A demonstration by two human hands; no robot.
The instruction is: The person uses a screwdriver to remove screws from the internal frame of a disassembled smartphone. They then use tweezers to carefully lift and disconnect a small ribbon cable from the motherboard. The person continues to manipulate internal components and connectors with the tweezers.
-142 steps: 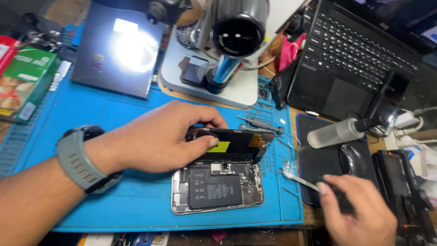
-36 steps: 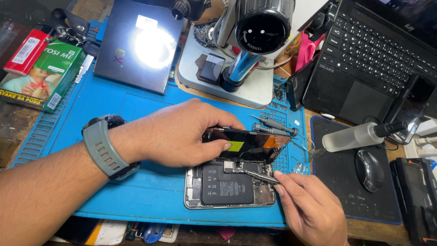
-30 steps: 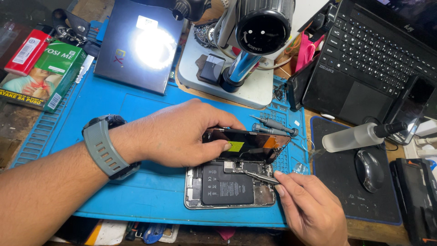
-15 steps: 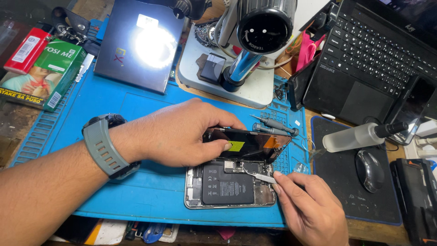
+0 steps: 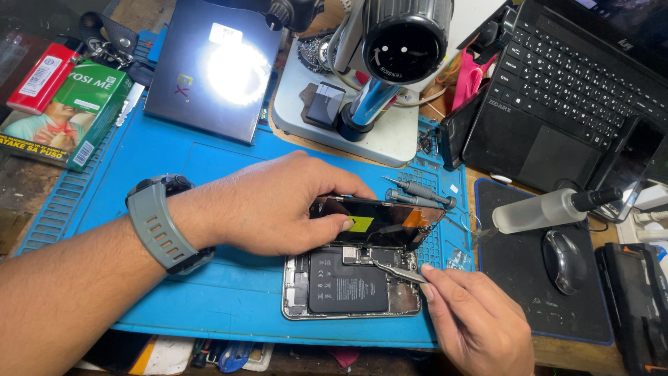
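Green carton point(image 5: 66, 115) beside red lighter point(image 5: 47, 78)

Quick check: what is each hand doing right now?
Left hand: closed on the lifted phone screen, propping it up.
Right hand: closed on tweezers, tips inside the opened phone.

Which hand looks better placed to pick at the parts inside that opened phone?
Probably the right hand: its tweezers already reach into the phone, while the left hand is busy propping up the screen.
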